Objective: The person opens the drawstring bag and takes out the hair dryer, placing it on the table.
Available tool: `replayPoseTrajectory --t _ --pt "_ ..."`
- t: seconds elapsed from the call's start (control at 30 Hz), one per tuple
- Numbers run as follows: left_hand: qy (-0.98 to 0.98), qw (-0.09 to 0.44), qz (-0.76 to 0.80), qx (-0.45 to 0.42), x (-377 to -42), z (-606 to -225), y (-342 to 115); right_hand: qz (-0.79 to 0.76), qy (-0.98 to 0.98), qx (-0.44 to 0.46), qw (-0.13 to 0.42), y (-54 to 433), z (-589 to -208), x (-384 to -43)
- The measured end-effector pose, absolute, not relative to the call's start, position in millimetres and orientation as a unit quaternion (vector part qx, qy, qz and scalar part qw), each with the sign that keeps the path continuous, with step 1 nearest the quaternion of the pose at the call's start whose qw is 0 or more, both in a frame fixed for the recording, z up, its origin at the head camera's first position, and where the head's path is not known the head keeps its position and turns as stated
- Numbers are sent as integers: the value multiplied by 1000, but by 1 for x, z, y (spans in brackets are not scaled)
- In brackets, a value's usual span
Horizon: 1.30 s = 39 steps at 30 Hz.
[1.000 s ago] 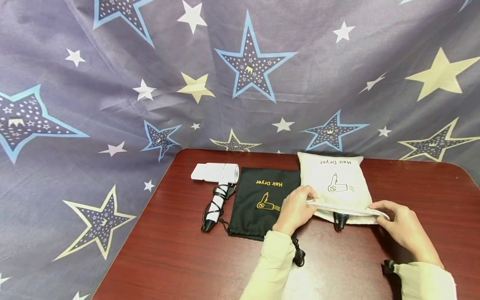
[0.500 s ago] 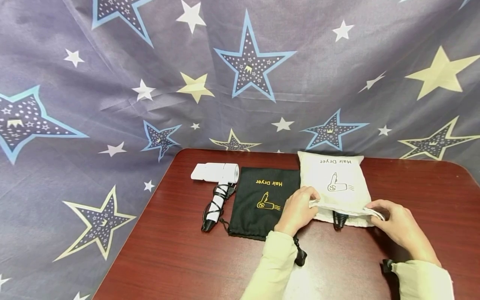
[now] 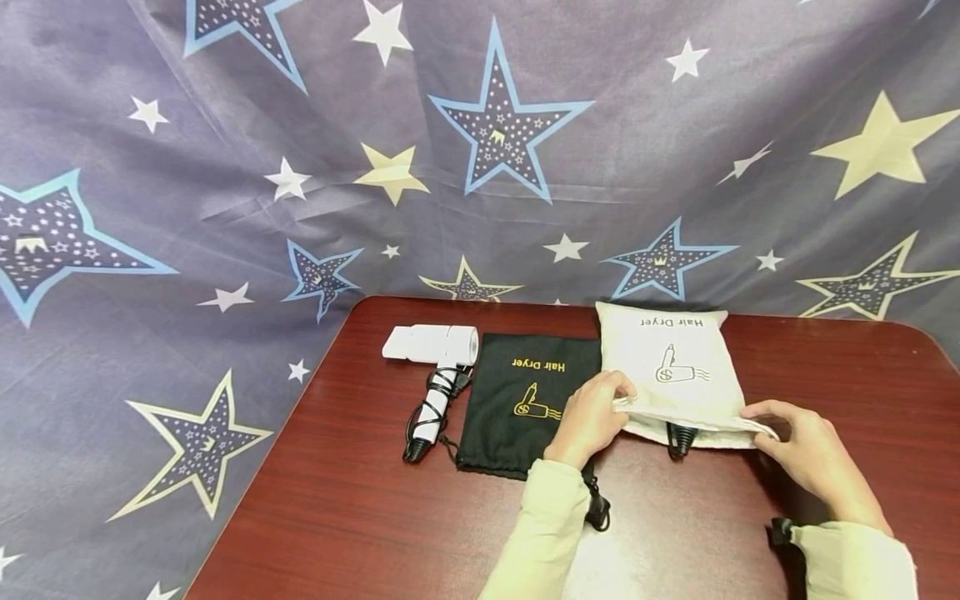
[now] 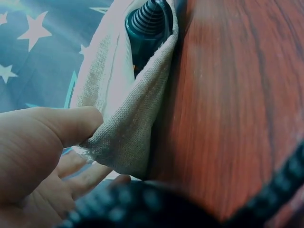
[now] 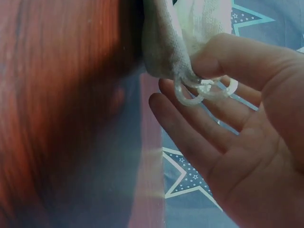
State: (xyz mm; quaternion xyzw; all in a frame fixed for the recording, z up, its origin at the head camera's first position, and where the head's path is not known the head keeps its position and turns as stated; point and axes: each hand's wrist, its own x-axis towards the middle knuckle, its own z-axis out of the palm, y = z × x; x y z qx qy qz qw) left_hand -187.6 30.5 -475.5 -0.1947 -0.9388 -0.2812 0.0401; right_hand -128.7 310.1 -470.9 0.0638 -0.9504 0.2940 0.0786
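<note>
A white drawstring bag [image 3: 701, 354] printed "Hair Dryer" lies at the right of the table, its mouth toward me. My left hand [image 3: 595, 417] pinches the left corner of the mouth, thumb against the cloth in the left wrist view. At the opposite corner my right hand [image 3: 806, 454] pinches the edge beside a looped white drawstring [image 5: 192, 97]. Out of the parted mouth pokes the ribbed black handle end [image 4: 147, 23] of a hair dryer, with a loop of cord; the rest of it is hidden in the bag.
Left of the white bag lies a flat black "Hair Dryer" drawstring bag [image 3: 495, 425], partly behind my left hand. Beyond it rests a white hair dryer [image 3: 431, 343] with its black cord wound round the handle. A star-patterned curtain [image 3: 480, 225] hangs behind the brown table [image 3: 337, 517].
My right hand shifted slightly inward and then back out, the bag's mouth slackening and stretching again. My left hand moved only a little. Both keep their hold on the bag.
</note>
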Motion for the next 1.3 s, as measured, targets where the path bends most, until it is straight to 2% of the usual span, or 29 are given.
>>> replayPoseTrajectory --t 0.83,1.13,1.3 --pt "-931 -2 -297 -213 -186 -473 31 278 -957 58 60 316 -473 -128" --pt "-925 -17 -294 -239 -183 -469 31 295 -951 78 38 312 -467 -125" --pt "-919 -36 -313 -238 -183 -469 30 308 -949 56 20 303 -459 -127"
